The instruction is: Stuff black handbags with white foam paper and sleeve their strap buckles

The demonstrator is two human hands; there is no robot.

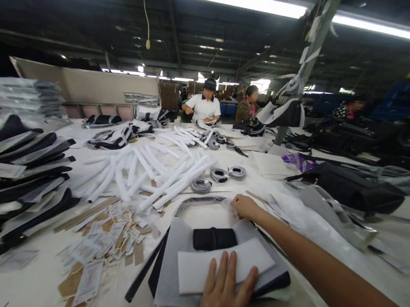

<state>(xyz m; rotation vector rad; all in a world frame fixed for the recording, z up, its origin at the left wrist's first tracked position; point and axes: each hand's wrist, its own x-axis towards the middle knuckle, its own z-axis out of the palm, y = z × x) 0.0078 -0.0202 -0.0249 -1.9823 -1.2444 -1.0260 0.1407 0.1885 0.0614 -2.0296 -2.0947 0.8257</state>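
A black handbag (pixel 274 282) lies in front of me, partly covered by a sheet of translucent white paper (pixel 180 243). Its handle (pixel 199 200), wrapped in clear film, arches away from me. On the paper rests a folded white foam sheet (pixel 189 272), with a small black strapped piece (pixel 214 239) just beyond it. My left hand (pixel 225 287) lies flat on the foam sheet, fingers spread. At the right side of the handle, my right hand (pixel 246 208) is closed, its fingertips pinching the wrapped handle. A black strip (pixel 144 271) sticks out at the bag's left.
Paper tags with strings (pixel 103 241) lie left of the bag. Beyond are white foam tubes (pixel 143 165) and coiled grey straps (pixel 200 185). Stacked black bag pieces (pixel 29 165) stand left; another black bag (pixel 351 188) lies right. A co-worker in a white shirt (pixel 203 108) is across the table.
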